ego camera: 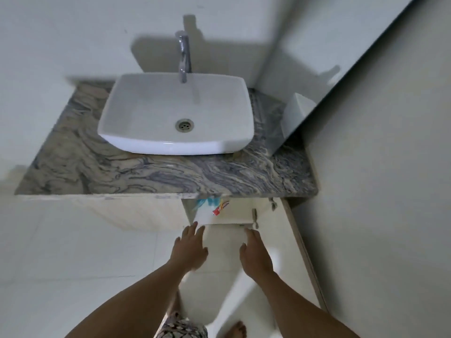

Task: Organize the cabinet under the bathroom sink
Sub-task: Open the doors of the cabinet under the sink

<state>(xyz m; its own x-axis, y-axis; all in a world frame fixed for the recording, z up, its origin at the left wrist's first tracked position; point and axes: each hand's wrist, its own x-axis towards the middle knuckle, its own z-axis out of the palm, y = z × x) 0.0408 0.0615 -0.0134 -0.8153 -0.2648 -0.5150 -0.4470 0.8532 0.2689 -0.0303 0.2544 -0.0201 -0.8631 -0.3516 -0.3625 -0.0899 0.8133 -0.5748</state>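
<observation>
White basin (175, 118) on grey-veined marble surface (97, 172); chrome tap (184, 54) at back edge. Plain pale walls (61, 32). Mirror (329, 45) right. White tiled floor (61, 252). Dim light.

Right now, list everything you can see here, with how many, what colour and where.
sink: one, white, on the countertop.
faucet: one, chrome, behind the sink.
drain: one, metal, in the sink's floor.
countertop: one, grey-beige veined stone, under the sink.
mirror: one, right wall, reflecting the sink's corner.
cabinet: one, cream, below the countertop.
cabinet door: one, cream, swung open at right.
packages: blurred, at least two, blue-white and red, inside the cabinet.
left hand: one, fingers straight, reaching toward the cabinet, empty.
right hand: one, fingers straight, by the cabinet door, empty.
foot: one, bare, bottom edge.
</observation>
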